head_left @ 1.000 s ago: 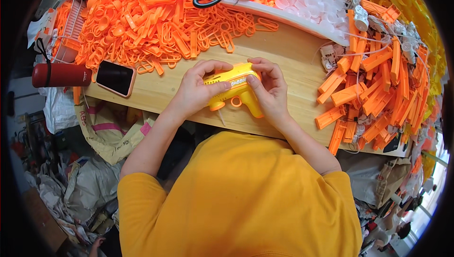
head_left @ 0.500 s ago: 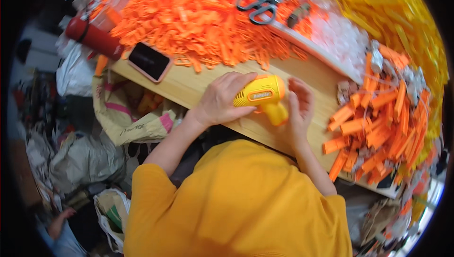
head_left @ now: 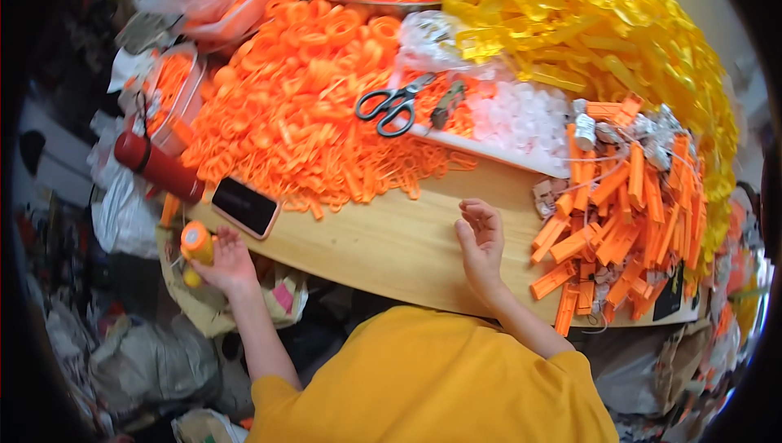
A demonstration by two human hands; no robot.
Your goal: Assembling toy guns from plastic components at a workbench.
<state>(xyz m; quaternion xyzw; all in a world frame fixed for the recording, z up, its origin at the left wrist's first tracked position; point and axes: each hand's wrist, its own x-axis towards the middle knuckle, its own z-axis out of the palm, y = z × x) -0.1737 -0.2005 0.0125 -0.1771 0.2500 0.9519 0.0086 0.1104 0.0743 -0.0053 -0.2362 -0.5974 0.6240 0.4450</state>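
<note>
My left hand [head_left: 230, 262] is over the bag at the table's left front edge, palm turned up and fingers spread. Right beside its thumb is a yellow toy bubble gun [head_left: 198, 244] with an orange front end, above the mouth of a cream cloth bag [head_left: 213, 317]. The fingers are not wrapped round the gun; whether the thumb still touches it, I cannot tell. Over the bare wood of the table [head_left: 366, 239], my right hand [head_left: 483, 246] hovers with loosely bent fingers apart and nothing in them.
Orange plastic parts [head_left: 301, 109] heap at the back left, yellow parts [head_left: 603, 27] at the back right. Black scissors [head_left: 391, 109] lie on a tray of white pieces [head_left: 521, 121]. Wired orange assemblies [head_left: 619, 215] pile up right. A phone [head_left: 246, 207] and red flask [head_left: 159, 167] sit left.
My left hand has carried the bubble gun from the table's middle to the bag at the left and opened. My right hand stays over the table, away from the gun. The view has shifted.
</note>
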